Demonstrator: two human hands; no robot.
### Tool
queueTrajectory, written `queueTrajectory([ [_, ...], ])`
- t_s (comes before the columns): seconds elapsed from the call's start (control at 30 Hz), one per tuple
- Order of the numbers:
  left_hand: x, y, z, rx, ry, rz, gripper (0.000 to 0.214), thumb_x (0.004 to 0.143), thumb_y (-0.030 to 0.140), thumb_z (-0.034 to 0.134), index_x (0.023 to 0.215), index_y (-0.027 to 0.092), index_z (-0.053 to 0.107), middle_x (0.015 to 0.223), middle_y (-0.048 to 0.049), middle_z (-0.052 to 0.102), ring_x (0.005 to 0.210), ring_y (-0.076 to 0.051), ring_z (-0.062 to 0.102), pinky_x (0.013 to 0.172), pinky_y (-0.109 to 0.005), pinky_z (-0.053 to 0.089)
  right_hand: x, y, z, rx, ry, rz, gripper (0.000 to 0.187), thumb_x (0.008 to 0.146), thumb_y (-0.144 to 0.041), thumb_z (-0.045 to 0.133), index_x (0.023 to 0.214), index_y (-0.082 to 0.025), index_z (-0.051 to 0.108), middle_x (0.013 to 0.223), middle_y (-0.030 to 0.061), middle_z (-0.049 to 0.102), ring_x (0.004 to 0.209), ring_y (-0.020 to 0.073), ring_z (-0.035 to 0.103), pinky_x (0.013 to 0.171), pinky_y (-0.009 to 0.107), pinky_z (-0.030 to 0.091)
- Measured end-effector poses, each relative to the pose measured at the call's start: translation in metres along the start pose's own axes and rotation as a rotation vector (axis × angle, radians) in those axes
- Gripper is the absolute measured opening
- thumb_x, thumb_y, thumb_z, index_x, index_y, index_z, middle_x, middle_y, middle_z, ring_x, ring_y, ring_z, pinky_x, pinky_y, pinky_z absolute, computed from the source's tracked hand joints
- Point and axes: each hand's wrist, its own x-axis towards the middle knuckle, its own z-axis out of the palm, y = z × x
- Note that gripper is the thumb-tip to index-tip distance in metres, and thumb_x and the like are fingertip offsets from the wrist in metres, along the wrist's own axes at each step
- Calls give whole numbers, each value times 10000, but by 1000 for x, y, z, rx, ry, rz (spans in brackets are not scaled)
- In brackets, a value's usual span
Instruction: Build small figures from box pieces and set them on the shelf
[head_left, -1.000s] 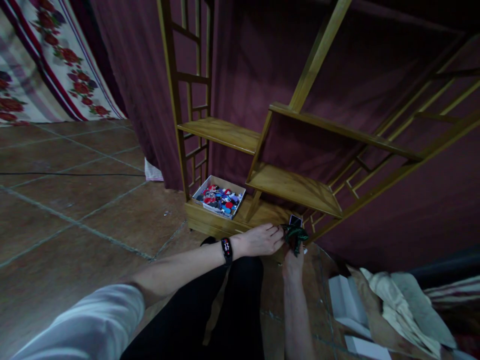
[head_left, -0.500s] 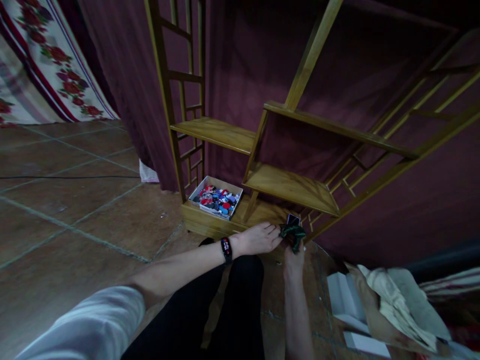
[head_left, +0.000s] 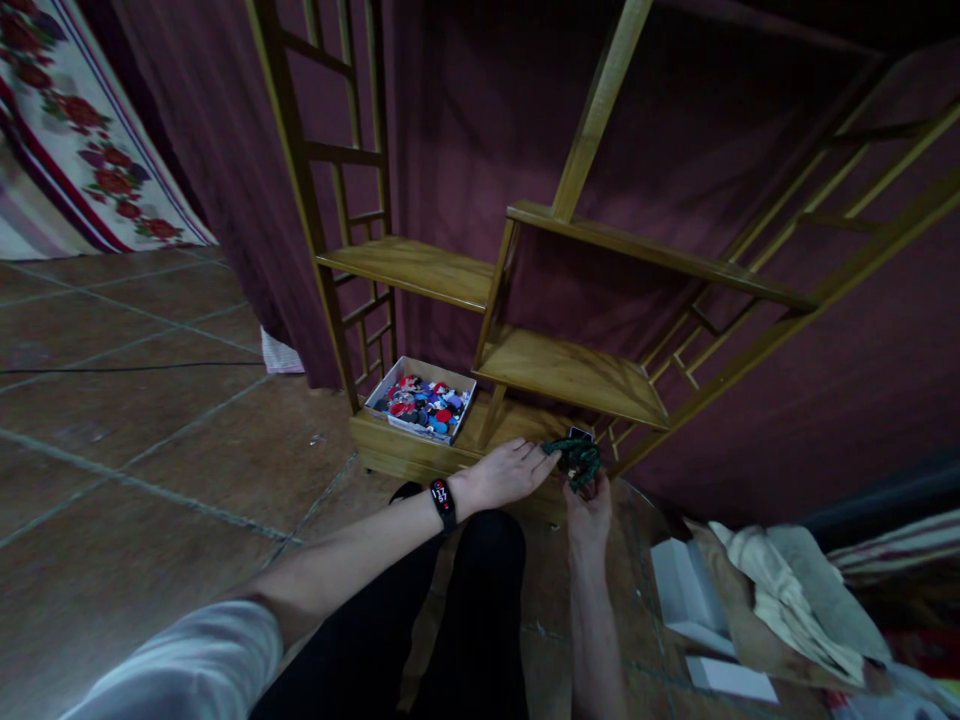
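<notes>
A dark green, gathered ring of fabric that looks like a scrunchie (head_left: 577, 462) is between my two hands, above the front of the shelf's bottom board. My left hand (head_left: 510, 472) reaches in from the left with its fingers together, pinching the scrunchie's left edge. From below, my right hand (head_left: 589, 510) is closed on its lower side, the fingertips partly hidden by the fabric. Just behind the scrunchie, a small dark rectangular object with a light rim (head_left: 580, 433) shows on the bottom board.
A wooden display shelf (head_left: 570, 372) with stepped boards stands in front of me. An open box (head_left: 381, 392) of red, blue, black and white small pieces rests on its lower left. White boxes (head_left: 686, 590) and a cream cloth (head_left: 780, 600) lie at right. A cable (head_left: 135, 368) crosses the tiles.
The scrunchie has been turned and spread wider to the left between my hands. My view has shifted slightly, so the shelf sits a little further left.
</notes>
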Motion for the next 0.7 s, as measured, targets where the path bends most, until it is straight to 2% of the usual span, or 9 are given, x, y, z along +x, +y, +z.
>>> queueTrajectory([
  [0.2,4,-2,5,-10,-10,-91,409,865,96,367,1274,98,382,1065,-123,586,970,-173,565,879,-315,398,-6,-14,1,-67,90,-74,425,628,-321,664,996,-164,521,870,27,591,745,138,554,709,286,460],
  [0.43,8,-2,7,-46,14,-123,417,858,95,380,1275,84,366,1028,-119,590,957,-173,573,883,-317,400,-11,-26,4,-79,135,-95,455,647,-355,673,1023,-155,515,934,62,599,794,155,565,745,298,460],
  [0.7,7,-1,2,-65,29,-132,405,855,88,388,1260,100,385,1036,-120,580,975,-187,561,880,-329,418,-14,-7,8,-40,97,-75,488,667,-344,635,1094,-168,481,985,71,596,848,166,575,778,310,455],
])
